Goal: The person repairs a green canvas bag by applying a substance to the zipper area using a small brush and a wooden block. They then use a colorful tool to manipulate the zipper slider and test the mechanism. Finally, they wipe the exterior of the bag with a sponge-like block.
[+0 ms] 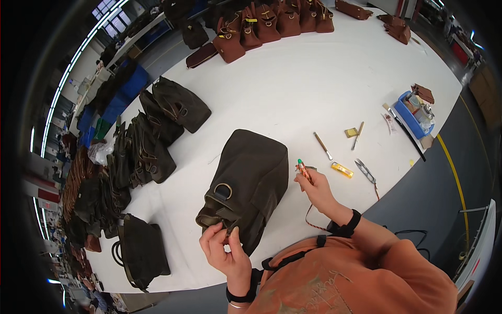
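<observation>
A dark olive-brown leather bag [251, 172] lies on its side on the white table in front of me, with a brass ring and a zipped opening at its near end. My left hand [227, 251] pinches the edge of the bag by that zip; what exactly is between the fingertips is hidden. To the right of the bag, my right hand [319, 193] is closed around a slim orange-brown object with a green tip [300, 164]. Its kind is unclear, and it is held apart from the bag. A thin cord hangs below this hand.
Right of my right hand lie a wooden-handled tool [322, 145], a small yellow packet [342, 169], thread snips [366, 170] and a yellow block [350, 133]. A blue bin [413, 115] stands near the right edge. Dark bags [180, 104] line the left; reddish-brown bags [266, 23] the far side.
</observation>
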